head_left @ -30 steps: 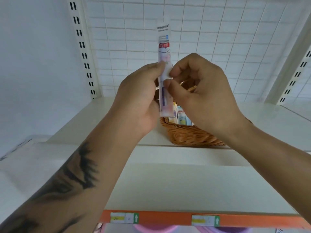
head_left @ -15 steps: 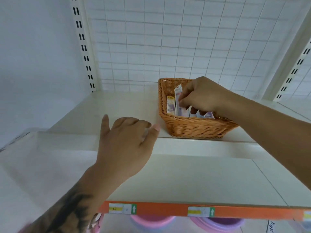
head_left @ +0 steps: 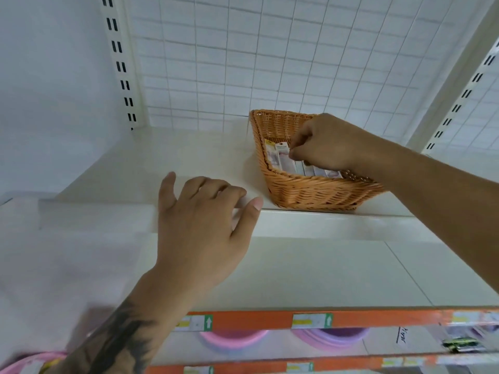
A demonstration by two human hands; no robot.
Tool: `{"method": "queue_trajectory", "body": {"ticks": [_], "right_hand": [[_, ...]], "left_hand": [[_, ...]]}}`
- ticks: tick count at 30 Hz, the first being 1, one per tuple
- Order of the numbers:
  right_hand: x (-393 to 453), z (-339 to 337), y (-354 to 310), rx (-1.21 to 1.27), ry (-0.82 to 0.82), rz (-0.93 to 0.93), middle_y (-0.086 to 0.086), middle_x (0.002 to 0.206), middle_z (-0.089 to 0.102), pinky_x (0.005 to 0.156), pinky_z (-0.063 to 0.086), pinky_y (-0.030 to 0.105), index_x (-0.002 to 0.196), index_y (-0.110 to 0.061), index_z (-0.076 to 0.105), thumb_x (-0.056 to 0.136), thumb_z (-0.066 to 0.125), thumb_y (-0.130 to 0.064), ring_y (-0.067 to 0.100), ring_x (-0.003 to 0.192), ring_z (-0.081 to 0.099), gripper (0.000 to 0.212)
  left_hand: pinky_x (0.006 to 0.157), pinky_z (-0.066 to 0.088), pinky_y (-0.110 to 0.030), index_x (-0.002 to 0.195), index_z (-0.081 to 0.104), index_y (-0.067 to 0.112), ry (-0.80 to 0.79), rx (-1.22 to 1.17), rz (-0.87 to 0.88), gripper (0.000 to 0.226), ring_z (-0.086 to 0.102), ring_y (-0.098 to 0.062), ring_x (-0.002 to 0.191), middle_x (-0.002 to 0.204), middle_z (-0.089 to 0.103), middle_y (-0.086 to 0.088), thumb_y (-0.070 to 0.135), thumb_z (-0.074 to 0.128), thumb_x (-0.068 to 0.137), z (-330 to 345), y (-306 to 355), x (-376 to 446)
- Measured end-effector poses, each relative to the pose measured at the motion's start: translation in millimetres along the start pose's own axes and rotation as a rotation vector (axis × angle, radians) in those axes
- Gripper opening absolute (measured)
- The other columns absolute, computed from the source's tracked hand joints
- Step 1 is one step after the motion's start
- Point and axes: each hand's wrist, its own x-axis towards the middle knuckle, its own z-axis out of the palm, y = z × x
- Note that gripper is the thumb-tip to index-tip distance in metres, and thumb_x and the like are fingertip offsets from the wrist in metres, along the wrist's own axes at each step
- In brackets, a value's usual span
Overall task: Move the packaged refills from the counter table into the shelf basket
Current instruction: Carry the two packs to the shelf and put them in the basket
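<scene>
Though in basket (head_left: 310, 193), refills (head_left: 282, 155), labels illegible.

A white shelf (head_left: 310, 271) carries an orange price strip (head_left: 378, 318) along its near edge. Pink basins (head_left: 232, 338) sit below. A wire grid (head_left: 270, 63) backs the far side.

I count one wicker basket (head_left: 310, 193) on the upper shelf (head_left: 189, 157). Inside the basket stand about six packaged refills (head_left: 282, 157) in a row; my right hand (head_left: 324, 144) covers part of them, so the count is not sure. Two hands are mine: the right one over the basket, my left hand (head_left: 199, 228) left of the basket at the shelf edge. Below the basket run two orange price rails (head_left: 256, 319), the nearer-to-basket one carrying three clear labels (head_left: 312, 320). Under them I make out two pink bowls (head_left: 232, 338).
</scene>
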Motion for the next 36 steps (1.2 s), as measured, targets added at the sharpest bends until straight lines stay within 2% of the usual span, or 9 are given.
{"method": "queue_trajectory", "body": {"ticks": [5,9,12,17,22,26,29,32,36], "right_hand": [[-53.3,1.7,8.9,0.14,0.297,-0.119,-0.012,0.094,0.068,0.07,0.045,0.021,0.098,-0.026,0.07,0.1,0.06,-0.043,0.005,0.088,0.062,0.019],[-113.0,47.9,33.5,0.029,0.524,-0.449,0.002,0.124,0.067,0.094,0.05,0.038,0.121,-0.018,0.068,0.102,0.054,-0.048,0.022,0.114,0.062,0.038],[-145.5,83.9,55.0,-0.109,0.592,-0.559,0.015,0.145,0.055,0.113,0.039,0.053,0.131,-0.016,0.066,0.101,0.057,-0.044,0.037,0.135,0.05,0.042],[-215.9,172.6,74.2,0.026,0.29,-0.604,0.021,0.149,0.053,0.109,0.046,0.053,0.131,-0.016,0.067,0.099,0.05,-0.047,0.041,0.131,0.055,0.048],[-316.9,279.3,70.8,0.018,-0.115,-0.752,0.016,0.143,0.058,0.101,0.051,0.049,0.132,-0.024,0.064,0.094,0.052,-0.05,0.037,0.123,0.061,0.048],[-402.1,328.5,49.8,-0.02,-0.383,-0.916,0.01,0.145,0.053,0.103,0.048,0.049,0.138,-0.027,0.056,0.096,0.042,-0.058,0.036,0.126,0.058,0.054],[-462.6,342.0,24.6,-0.036,-0.511,-1.061,0.011,0.156,0.044,0.113,0.041,0.05,0.149,-0.03,0.045,0.1,0.042,-0.059,0.035,0.138,0.047,0.057],[-520.3,345.7,-2.5,-0.042,-0.572,-1.18,0.006,0.163,0.035,0.12,0.029,0.05,0.155,-0.033,0.036,0.103,0.04,-0.058,0.031,0.148,0.035,0.058],[-596.9,352.0,-40.9,0.006,-0.656,-1.276,0.001,0.162,0.034,0.117,0.036,0.046,0.155,-0.033,0.034,0.102,0.042,-0.058,0.026,0.147,0.037,0.059]], "left_hand": [[0.119,0.02,-0.066,0.129,0.066,0.032,-0.128,0.078,0.0,0.06,0.054,-0.03,0.132,0.132,0.066,-0.001,0.064,0.024,0.1,-9.5,6.1,-13.5],[0.125,0.011,-0.061,0.157,0.029,0.037,-0.232,0.135,-0.033,0.069,0.022,-0.034,0.155,0.166,0.032,-0.006,0.068,0.016,0.096,-22.8,20.1,-47.3],[0.127,0.009,-0.057,0.159,0.022,0.044,-0.282,0.127,-0.121,0.072,0.017,-0.031,0.156,0.17,0.02,-0.004,0.071,0.016,0.092,-33.7,36.3,-91.2],[0.126,0.007,-0.056,0.158,0.023,0.046,-0.448,0.203,-0.317,0.081,0.022,-0.029,0.155,0.169,0.024,-0.001,0.074,0.007,0.084,-30.5,68.7,-217.7],[0.119,0.025,-0.063,0.148,0.048,0.038,-0.599,0.321,-0.579,0.074,0.044,-0.037,0.142,0.155,0.048,-0.007,0.066,0.022,0.085,-33.8,89.0,-375.7],[0.122,0.016,-0.06,0.155,0.033,0.044,-0.725,0.321,-0.849,0.071,0.037,-0.029,0.145,0.158,0.042,0.003,0.071,0.021,0.091,-56.4,109.5,-495.2],[0.121,0.014,-0.059,0.156,0.028,0.047,-0.712,0.31,-1.026,0.062,0.03,-0.027,0.149,0.161,0.037,0.005,0.067,0.036,0.098,-87.7,131.4,-557.6],[0.122,0.016,-0.06,0.156,0.031,0.043,-0.643,0.373,-1.136,0.061,0.03,-0.027,0.151,0.161,0.039,0.002,0.066,0.033,0.099,-120.9,154.2,-608.9],[0.123,0.015,-0.059,0.156,0.028,0.042,-0.58,0.385,-1.309,0.061,0.029,-0.026,0.151,0.161,0.037,0.003,0.065,0.033,0.1,-160.1,178.5,-688.3]]}}
